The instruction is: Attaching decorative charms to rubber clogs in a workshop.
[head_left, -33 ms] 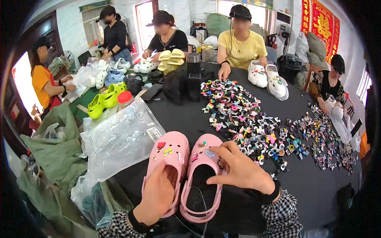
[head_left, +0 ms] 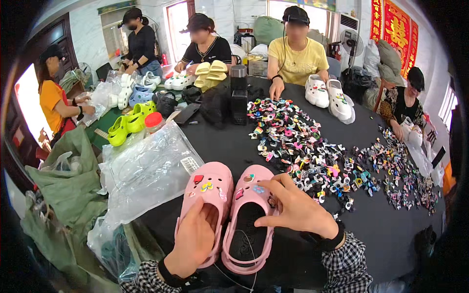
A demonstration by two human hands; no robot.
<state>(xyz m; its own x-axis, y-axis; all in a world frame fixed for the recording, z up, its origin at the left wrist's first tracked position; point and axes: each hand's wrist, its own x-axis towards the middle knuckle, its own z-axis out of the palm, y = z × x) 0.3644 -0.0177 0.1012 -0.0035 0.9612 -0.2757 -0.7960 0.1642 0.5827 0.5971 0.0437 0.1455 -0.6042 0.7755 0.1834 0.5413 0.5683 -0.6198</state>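
Note:
Two pink clogs stand side by side on the black table in front of me, toes pointing away. The left pink clog (head_left: 211, 177) carries red, yellow and pink charms on its toe. My left hand (head_left: 191, 239) grips its outer side, fingers at the foot opening. On the right pink clog (head_left: 248, 175) sit several charms, among them a blue flower charm (head_left: 259, 189). My right hand (head_left: 298, 207) clasps that clog's right side, fingertips by the charms and thumb over the opening. A thin pale cord (head_left: 251, 244) trails from inside this clog.
Loose colourful charms (head_left: 312, 146) spread in a long heap at the right. A clear plastic bag (head_left: 146, 171) lies at the left, near lime-green clogs (head_left: 131, 122) and a red-lidded jar (head_left: 154, 121). Several people work around the table; white clogs (head_left: 337, 101) stand before one in yellow.
The thin cord at the right clog has shifted slightly. Both my hands and the clogs stay in place.

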